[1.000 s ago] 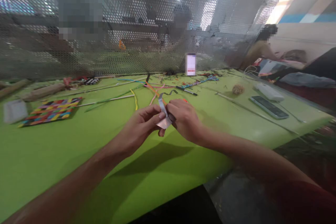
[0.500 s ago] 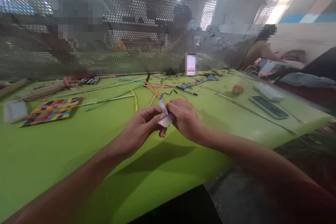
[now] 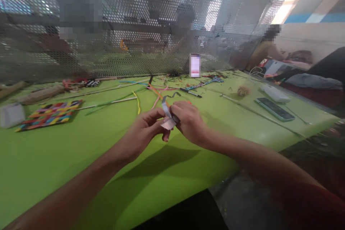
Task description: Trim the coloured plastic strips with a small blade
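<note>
Over the green table [image 3: 113, 190], a small pale, shiny folded piece [image 3: 168, 124] shows between my two hands. My left hand [image 3: 147, 124] pinches its left side with thumb and fingers. My right hand [image 3: 188, 116] is closed around its right side, and those fingertips are hidden behind the knuckles. A thin grey strip [image 3: 165, 106] rises from the piece and curls away in a zigzag beyond my hands. Just past them lie a yellow strip [image 3: 137, 102] and an orange strip [image 3: 156, 91].
A woven multicoloured mat [image 3: 50, 115] and a whitish block [image 3: 12, 115] lie left. A pen [image 3: 190, 92] and a propped, lit phone [image 3: 195, 65] are ahead. Another phone [image 3: 274, 108] and a long thin stick [image 3: 258, 113] lie right. A perforated metal screen [image 3: 151, 50] borders the far edge.
The whole view has shifted slightly. Both hands keep the same grip on the pale piece, and the grey strip looks nearly the same.
</note>
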Available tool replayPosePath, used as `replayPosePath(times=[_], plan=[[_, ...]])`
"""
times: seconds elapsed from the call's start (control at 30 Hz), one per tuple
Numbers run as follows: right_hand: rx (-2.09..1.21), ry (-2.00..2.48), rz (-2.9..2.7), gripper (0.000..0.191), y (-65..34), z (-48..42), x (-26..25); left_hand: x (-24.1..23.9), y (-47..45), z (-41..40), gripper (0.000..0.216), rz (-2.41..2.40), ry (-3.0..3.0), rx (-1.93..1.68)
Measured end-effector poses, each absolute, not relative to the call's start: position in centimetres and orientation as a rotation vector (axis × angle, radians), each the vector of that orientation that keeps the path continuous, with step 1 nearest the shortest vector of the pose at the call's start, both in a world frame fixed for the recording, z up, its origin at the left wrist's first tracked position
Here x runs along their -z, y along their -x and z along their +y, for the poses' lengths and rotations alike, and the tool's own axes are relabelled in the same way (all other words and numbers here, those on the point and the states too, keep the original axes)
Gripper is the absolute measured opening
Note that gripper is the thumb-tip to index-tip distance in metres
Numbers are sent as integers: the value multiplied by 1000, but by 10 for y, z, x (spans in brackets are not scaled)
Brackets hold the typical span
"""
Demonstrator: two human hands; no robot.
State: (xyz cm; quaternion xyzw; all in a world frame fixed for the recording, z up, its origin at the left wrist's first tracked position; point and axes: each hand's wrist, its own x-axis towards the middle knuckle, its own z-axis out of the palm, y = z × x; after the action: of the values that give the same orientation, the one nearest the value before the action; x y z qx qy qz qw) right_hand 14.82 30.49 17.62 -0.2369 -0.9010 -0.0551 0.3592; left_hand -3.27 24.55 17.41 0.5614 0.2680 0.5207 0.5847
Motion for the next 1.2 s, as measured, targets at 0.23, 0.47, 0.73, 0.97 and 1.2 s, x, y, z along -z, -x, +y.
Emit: replayPosePath(times=[0.23,0.47,0.73,0.97,1.2], plan=[[129,598,-2315,26,-148,305,-177,-173,34,246,7,632,-1332,-1213],[67,624,-2334,25,-148,303,-177,-174,33,244,13,643,-1331,-1204],[58,673,-2339,24,-147,301,-180,-176,32,243,20,668,-1329,-1187],[38,691,-2337,29,-147,300,-182,-172,35,244,17,657,-1363,-1151],[74,665,-2321,24,-148,302,-180,-171,34,245,16,673,-1372,-1141]])
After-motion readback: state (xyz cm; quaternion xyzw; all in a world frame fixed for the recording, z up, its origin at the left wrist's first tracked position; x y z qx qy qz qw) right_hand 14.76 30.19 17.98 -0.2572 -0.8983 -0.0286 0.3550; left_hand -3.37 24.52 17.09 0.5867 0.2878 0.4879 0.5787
